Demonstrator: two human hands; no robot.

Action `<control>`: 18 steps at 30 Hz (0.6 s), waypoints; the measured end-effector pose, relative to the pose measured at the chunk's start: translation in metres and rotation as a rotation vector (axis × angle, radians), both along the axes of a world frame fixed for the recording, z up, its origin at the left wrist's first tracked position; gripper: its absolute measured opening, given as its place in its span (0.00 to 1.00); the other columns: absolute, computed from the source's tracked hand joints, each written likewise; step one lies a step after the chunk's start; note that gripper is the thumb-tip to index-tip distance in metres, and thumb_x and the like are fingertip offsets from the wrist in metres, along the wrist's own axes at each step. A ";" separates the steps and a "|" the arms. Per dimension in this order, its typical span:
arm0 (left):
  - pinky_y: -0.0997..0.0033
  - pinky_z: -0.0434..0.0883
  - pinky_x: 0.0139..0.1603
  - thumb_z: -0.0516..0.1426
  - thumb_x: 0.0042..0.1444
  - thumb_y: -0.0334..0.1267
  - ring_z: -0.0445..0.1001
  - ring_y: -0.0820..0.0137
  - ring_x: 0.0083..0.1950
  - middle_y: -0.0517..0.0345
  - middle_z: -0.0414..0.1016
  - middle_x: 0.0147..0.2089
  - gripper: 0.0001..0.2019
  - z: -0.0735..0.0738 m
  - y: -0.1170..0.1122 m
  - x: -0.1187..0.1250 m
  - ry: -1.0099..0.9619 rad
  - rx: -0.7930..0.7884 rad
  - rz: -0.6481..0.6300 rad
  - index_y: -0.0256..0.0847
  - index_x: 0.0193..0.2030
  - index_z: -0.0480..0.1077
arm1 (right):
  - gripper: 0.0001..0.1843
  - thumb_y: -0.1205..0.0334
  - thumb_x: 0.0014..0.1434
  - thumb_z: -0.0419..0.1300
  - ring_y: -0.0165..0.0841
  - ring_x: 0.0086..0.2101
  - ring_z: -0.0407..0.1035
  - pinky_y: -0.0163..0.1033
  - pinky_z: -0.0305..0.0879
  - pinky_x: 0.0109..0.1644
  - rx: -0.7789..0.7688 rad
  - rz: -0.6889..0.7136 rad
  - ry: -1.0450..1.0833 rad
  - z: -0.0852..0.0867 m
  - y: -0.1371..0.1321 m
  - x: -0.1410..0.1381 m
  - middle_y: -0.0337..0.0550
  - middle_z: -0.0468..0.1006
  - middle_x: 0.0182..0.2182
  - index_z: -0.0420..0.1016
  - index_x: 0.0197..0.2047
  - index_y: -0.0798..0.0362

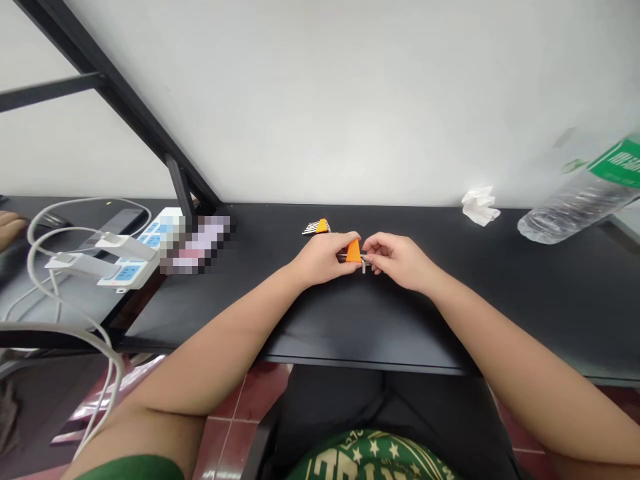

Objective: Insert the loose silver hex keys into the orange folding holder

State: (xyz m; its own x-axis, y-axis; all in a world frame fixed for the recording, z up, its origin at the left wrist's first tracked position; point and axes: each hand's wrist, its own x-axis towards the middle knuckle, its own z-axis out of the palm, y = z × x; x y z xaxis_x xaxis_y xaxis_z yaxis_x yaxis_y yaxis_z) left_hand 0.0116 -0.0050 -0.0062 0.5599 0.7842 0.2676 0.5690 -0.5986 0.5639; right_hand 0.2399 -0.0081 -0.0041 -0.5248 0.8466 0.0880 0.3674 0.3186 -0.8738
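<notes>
An orange hex key holder (353, 251) is pinched between the thumb and fingers of my left hand (325, 259), just above the black tabletop. Metal hex keys (364, 265) stick out of its right side, one with a short bent end pointing down. The fingertips of my right hand (397, 260) are closed on the end of a hex key there; how many keys they touch is hidden. Behind my left hand lies a second hex key set (318, 227), several silver keys in an orange holder.
A white power strip (143, 250) with plugs and looping white cables (37, 247) is at the left, beside a blurred-out flat object (200, 245). Crumpled tissue (480, 205) lies by the wall. A plastic bottle (575, 200) rests at the right. Another person's hand (11, 228) shows far left.
</notes>
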 end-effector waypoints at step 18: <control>0.70 0.67 0.36 0.64 0.57 0.49 0.66 0.71 0.30 0.68 0.66 0.27 0.18 -0.010 0.011 -0.011 -0.020 -0.128 0.110 0.46 0.51 0.73 | 0.08 0.66 0.66 0.58 0.33 0.35 0.70 0.38 0.61 0.38 0.380 0.117 -0.751 0.004 0.005 0.016 0.45 0.75 0.40 0.80 0.39 0.53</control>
State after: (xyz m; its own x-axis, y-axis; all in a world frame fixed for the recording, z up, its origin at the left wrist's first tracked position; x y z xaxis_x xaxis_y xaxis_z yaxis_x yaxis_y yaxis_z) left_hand 0.0007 0.0065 -0.0162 0.4646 0.8687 0.1717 0.6151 -0.4561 0.6432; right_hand 0.2556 -0.0027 -0.0005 -0.6402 0.7665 -0.0518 0.7534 0.6132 -0.2374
